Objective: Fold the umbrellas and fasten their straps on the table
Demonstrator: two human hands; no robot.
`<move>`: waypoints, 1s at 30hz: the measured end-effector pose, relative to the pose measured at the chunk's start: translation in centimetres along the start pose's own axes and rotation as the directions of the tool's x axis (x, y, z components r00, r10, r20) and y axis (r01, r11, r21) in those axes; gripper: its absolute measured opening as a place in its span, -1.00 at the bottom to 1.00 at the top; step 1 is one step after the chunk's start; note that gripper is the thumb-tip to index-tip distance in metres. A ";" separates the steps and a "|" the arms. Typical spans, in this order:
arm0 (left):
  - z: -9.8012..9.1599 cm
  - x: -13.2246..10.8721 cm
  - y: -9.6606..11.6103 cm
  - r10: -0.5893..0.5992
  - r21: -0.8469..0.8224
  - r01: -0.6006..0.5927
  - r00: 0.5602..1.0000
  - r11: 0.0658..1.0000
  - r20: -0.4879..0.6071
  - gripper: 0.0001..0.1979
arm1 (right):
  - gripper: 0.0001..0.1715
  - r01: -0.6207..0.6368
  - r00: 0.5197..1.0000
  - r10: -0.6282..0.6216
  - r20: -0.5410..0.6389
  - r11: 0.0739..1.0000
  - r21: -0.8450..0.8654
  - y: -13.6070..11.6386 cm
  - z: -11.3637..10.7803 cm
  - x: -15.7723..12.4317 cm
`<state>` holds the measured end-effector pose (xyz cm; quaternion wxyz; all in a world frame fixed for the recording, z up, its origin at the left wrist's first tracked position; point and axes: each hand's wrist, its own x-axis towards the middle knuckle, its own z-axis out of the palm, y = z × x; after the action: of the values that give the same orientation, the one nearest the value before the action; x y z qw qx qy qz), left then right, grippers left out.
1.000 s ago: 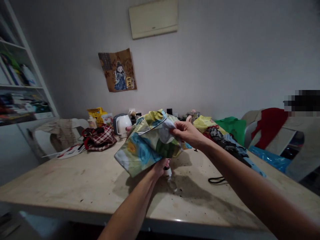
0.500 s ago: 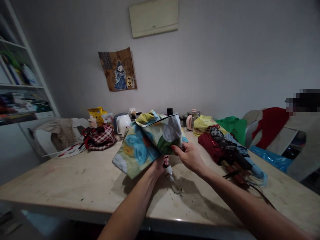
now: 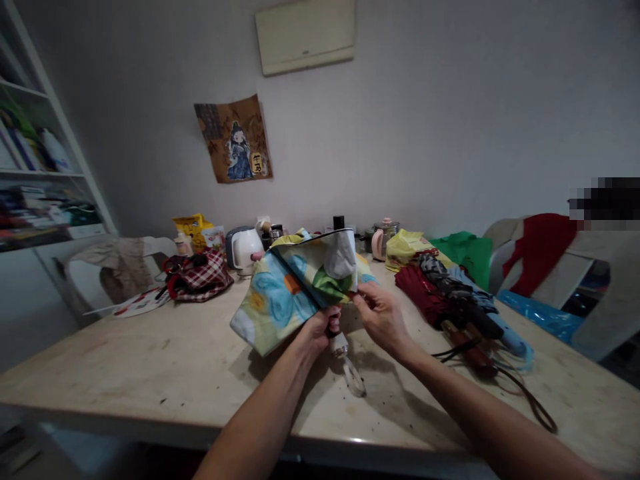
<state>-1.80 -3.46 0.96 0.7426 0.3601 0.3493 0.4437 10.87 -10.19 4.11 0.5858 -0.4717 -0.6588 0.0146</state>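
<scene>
A floral umbrella (image 3: 283, 290) in blue, yellow and green, its canopy loosely gathered, is held above the table in front of me. My left hand (image 3: 320, 329) is closed round it low down, just above its white handle (image 3: 339, 345). From that handle hangs a pale wrist strap (image 3: 355, 379). At the right edge of the canopy, my right hand (image 3: 379, 312) pinches the fabric between thumb and fingers. Part of the left fingers is hidden by the cloth.
Several folded umbrellas (image 3: 433, 293) lie on the table (image 3: 150, 360) at right, near a yellow bag (image 3: 407, 248) and green bag (image 3: 467, 253). A plaid cloth item (image 3: 205, 277), white kettle (image 3: 244, 248) and pink-handled pot (image 3: 383, 241) stand farther back. Someone sits at far right.
My right hand has shifted slightly right and down along the canopy's edge, with its fingers drawn closer together. The canopy has moved a little, and more of the handle and strap shows.
</scene>
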 end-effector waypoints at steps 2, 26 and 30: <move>-0.1 0.0 -0.1 0.005 0.006 -0.005 1.000 1.000 -0.009 -0.85 | -0.76 -0.049 0.999 0.050 -0.012 0.997 0.066 -0.1 -0.4 0.7; 0.3 0.2 -1.1 -0.099 0.219 0.086 0.994 0.972 0.049 -0.80 | -0.62 -0.039 0.660 -0.238 0.712 0.937 0.348 -3.8 -4.5 9.8; 0.2 0.3 -0.9 -0.094 0.211 0.081 0.994 0.974 0.054 -0.81 | -0.44 -0.258 0.645 -0.094 0.758 0.907 0.332 -2.7 -2.8 8.2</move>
<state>-1.13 -3.52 0.27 0.7304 0.4341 0.3854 0.3599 12.49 -7.98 12.73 0.3394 -0.3174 -0.8016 0.3761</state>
